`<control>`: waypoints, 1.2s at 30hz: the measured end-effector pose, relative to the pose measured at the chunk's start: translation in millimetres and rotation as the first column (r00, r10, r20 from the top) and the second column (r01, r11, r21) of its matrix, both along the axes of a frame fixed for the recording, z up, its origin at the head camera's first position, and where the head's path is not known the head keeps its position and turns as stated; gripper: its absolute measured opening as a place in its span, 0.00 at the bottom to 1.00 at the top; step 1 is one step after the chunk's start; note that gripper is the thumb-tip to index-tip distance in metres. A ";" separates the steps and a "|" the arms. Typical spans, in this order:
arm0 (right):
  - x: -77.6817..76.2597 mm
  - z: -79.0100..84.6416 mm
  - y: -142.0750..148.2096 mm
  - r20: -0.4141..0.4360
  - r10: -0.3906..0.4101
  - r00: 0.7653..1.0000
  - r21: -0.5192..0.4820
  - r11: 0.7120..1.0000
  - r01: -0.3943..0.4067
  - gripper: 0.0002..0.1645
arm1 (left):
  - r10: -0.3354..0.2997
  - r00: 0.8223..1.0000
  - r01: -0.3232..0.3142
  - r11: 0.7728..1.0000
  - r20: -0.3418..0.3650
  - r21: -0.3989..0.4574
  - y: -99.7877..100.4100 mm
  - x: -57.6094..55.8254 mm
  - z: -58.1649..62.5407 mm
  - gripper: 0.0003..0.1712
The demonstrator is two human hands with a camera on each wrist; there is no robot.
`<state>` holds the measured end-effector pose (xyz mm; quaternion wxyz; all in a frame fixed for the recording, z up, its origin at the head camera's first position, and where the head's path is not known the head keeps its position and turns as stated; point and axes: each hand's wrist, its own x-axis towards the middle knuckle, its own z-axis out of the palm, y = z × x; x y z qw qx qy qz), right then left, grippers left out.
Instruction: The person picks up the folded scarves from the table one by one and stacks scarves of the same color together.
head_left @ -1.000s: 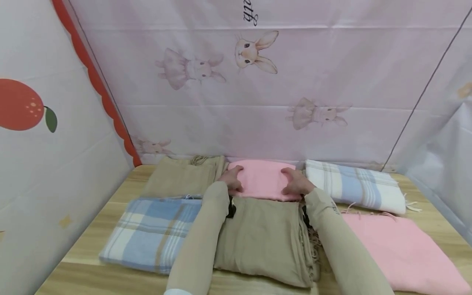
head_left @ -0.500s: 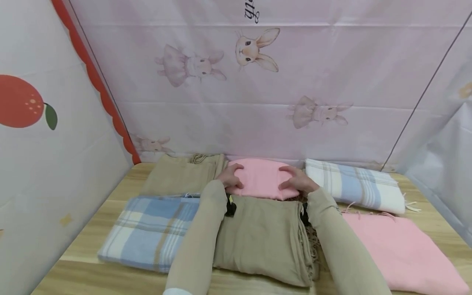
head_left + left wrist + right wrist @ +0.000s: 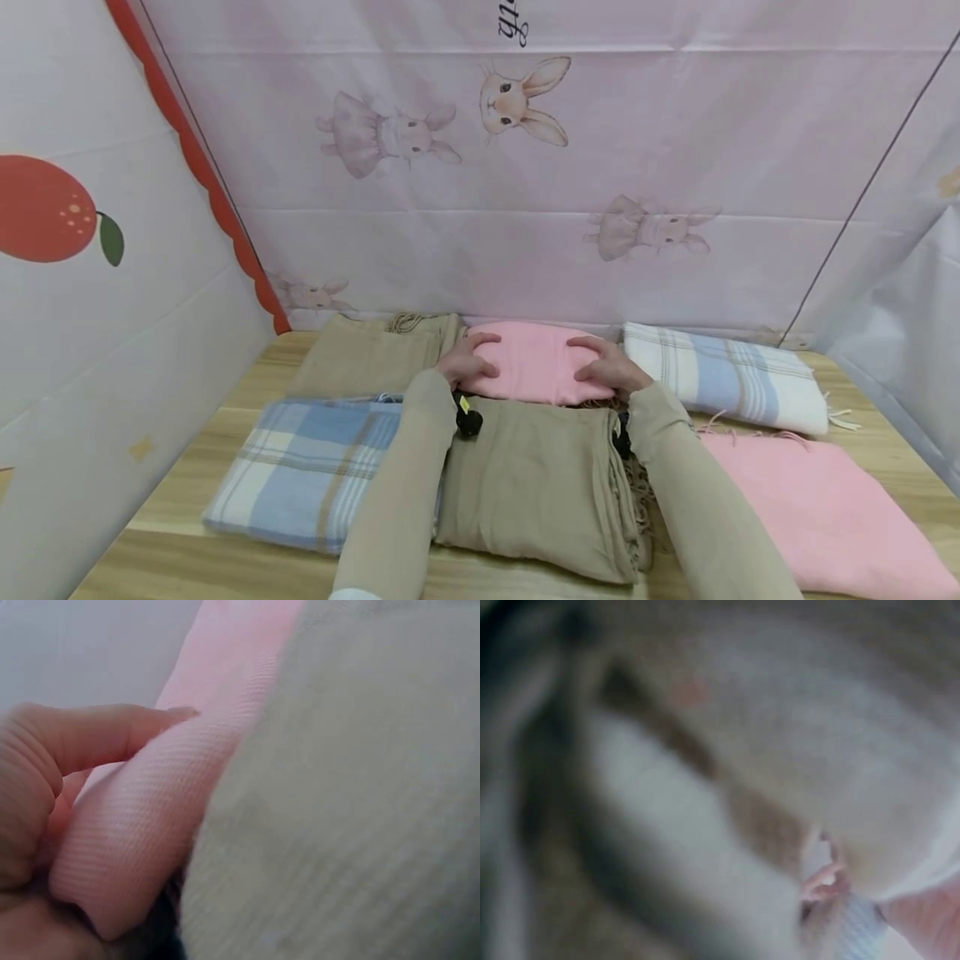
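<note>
A folded pink scarf point(image 3: 532, 362) lies at the back middle of the table, its top bulging a little between the hands. My left hand point(image 3: 467, 360) grips its left side. In the left wrist view, the left hand's fingers point(image 3: 112, 739) pinch the ribbed pink fold point(image 3: 142, 832). At the opposite side my right hand point(image 3: 609, 367) holds the scarf, thumb toward the near edge and fingers along the top. The right wrist view is mostly blurred cloth, with just a bit of the right hand point(image 3: 930, 919) at the lower right.
Directly in front lies a folded tan fringed scarf point(image 3: 532, 492). Another tan scarf point(image 3: 367, 358) is at back left, a blue plaid one point(image 3: 300, 475) at front left. A white-and-blue plaid scarf point(image 3: 727, 379) and a second pink scarf point(image 3: 832, 508) lie right. A printed curtain point(image 3: 420, 250) stands behind.
Both hands have tightened slightly inward on the pink scarf, and its top now bulges upward. Its near edge has shifted slightly away. The other scarves stay put.
</note>
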<state>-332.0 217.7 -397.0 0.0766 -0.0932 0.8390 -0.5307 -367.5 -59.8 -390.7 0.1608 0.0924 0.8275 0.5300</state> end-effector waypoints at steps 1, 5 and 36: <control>0.8 0.7 0.0 0.003 -0.009 1.000 -0.015 1.000 0.009 0.42 | 0.002 1.000 -0.002 1.000 -0.002 0.002 -0.5 -0.2 -0.5 0.39; 1.1 4.3 0.3 -0.008 -0.033 0.999 -0.019 0.999 0.032 0.42 | 0.010 0.999 -0.010 1.000 -0.037 0.003 -0.2 -0.7 -0.4 0.40; 11.8 37.8 19.7 -0.066 -0.032 0.997 -0.109 0.994 0.025 0.43 | -0.006 0.995 0.008 1.000 -0.099 0.021 14.5 15.7 42.8 0.40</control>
